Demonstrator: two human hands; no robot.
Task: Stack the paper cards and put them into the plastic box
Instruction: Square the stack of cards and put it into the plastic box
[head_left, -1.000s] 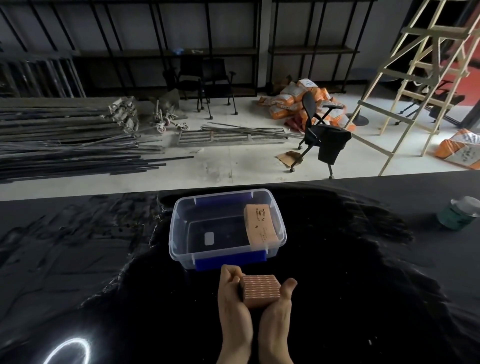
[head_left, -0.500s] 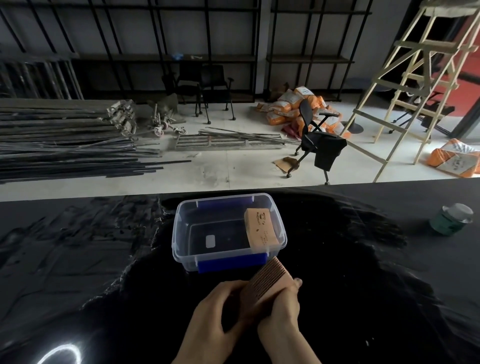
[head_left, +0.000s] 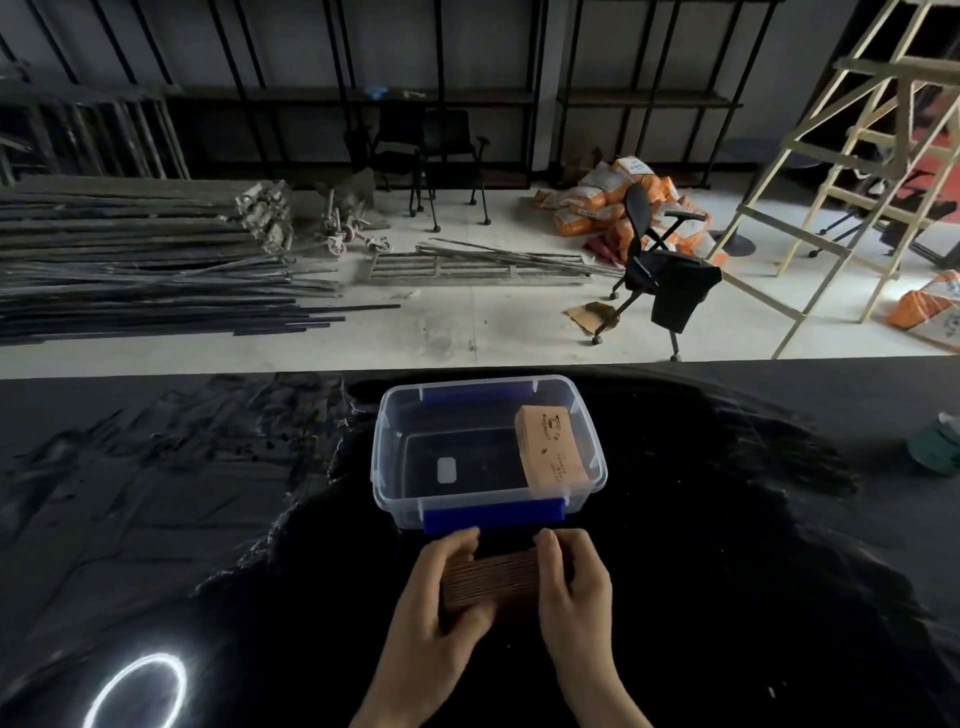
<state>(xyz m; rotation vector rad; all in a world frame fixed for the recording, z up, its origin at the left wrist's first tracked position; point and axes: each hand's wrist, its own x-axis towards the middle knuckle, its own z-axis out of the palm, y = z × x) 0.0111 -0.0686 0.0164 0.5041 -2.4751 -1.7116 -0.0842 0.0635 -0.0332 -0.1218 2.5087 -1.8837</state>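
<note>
Both hands grip one stack of paper cards (head_left: 491, 579) between them, just off the near wall of the plastic box (head_left: 400, 499), at 6 o'clock from it. The left hand (head_left: 441, 613) is closed around the stack's left end, fingers curled over the far edge and thumb pressed on the near side. The right hand (head_left: 574, 597) clamps the right end in the same way, fingers wrapped over the top, thumb underneath or behind; the thumb's exact contact cannot be made out. The stack lies lengthwise between the palms, its ribbed edges facing up. Whether it rests on the black table (head_left: 727, 545) or is held just above cannot be told. The box is clear with blue latches, lid off, standing on the table. Inside it, at 3 o'clock against the right wall, a second stack of tan cards (head_left: 550, 447) leans tilted, printed face up. A white label shows on the box floor at centre. A green-lidded container (head_left: 937, 447) stands well apart at 3 o'clock, near the table's right edge.
</note>
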